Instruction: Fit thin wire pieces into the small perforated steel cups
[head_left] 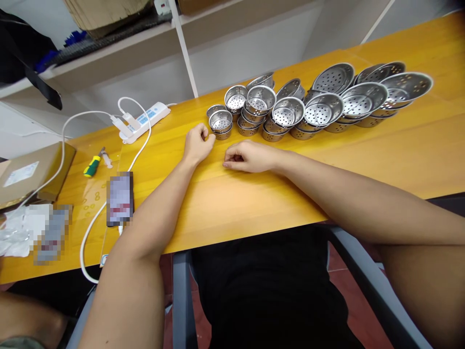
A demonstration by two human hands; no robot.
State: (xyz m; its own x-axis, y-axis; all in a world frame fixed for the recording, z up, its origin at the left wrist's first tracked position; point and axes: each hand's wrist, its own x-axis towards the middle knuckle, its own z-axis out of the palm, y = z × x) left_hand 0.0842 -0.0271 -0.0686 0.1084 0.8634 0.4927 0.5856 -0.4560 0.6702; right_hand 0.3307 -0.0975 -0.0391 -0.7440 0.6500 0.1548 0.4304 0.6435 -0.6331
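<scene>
My left hand (198, 144) rests on the table in a loose fist, its thumb side close to the smallest stack of perforated steel baskets (221, 122). Nothing shows in its fingers. To the right, my right hand (247, 156) lies on its side with curled fingers, and no object is visible in it. Just beyond it stand more round perforated steel strainer baskets (288, 112), stacked in several piles that grow wider toward the right. Some upper baskets, such as a large one (407, 88) at the right end, sit tilted. Neither hand appears to touch a basket.
On the yellow table (225, 208), a phone (120, 198) lies by my left forearm. Beyond it are a white power strip (145, 122) with cables and a green-yellow screwdriver (93, 166). Farther left are a cardboard box (32, 174) and another phone (54, 232). A shelf divider stands behind.
</scene>
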